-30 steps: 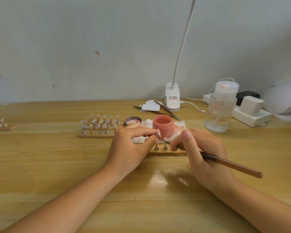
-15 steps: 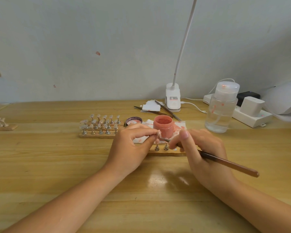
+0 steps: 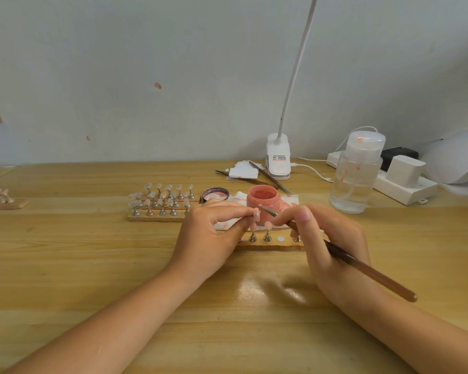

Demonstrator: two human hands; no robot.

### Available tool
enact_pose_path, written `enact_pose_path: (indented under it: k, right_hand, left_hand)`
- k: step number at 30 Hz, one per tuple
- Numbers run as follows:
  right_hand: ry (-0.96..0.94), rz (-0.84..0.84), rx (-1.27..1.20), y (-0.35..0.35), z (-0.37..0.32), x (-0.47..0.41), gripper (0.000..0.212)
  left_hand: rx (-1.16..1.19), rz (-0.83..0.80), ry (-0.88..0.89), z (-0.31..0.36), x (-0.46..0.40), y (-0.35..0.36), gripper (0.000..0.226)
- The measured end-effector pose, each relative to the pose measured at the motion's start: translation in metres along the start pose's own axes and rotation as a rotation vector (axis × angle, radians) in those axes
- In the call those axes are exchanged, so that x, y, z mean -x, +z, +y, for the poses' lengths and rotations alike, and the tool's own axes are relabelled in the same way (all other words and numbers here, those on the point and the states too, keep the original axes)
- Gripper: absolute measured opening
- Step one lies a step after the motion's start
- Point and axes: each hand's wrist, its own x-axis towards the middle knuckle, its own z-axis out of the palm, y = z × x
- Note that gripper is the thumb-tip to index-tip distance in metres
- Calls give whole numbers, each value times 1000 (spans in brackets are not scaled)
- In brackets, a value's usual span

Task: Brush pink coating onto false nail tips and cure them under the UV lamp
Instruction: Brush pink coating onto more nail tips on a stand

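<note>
My left hand (image 3: 211, 236) pinches a pink nail tip (image 3: 256, 214) between thumb and forefinger, just in front of the open pink jar (image 3: 262, 199). My right hand (image 3: 333, 244) grips a brown brush (image 3: 362, 268) like a pen, its fine tip pointing at the held nail tip. Beneath the hands lies a wooden strip (image 3: 270, 245) with metal stands, two bearing pink tips (image 3: 268, 225). The white UV lamp (image 3: 457, 157) sits at the far right edge, partly cut off.
A wooden block of clear nail tips on stands (image 3: 160, 203) lies to the left, and the jar lid (image 3: 215, 195) beside it. A clear pump bottle (image 3: 357, 174), power strip (image 3: 400, 184), clip lamp (image 3: 278, 160) and spare tools (image 3: 265, 176) stand behind. Another tip holder (image 3: 0, 199) is far left.
The right hand drew the brush tip up and rightward from the left fingers, now pointing at the held tip. The left hand kept its pinch and barely moved.
</note>
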Motion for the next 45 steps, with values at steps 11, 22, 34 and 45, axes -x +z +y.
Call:
enact_pose_path:
  k: [11,22,34,45]
  right_hand:
    - [43,-31,-57,0,0,1,48]
    - [109,-66,-112,0,0,1,44]
    - [162,-17,-199,-4,-1,1,40]
    - [71,-102,-71,-1,-1,3,51]
  left_hand:
    - [26,0,-47,3,0,0,9]
    - [31,14,-44,3,0,0,12]
    - [47,31,-97,3,0,-1,15]
    - [33,36,-131,2,-1,-1,21]
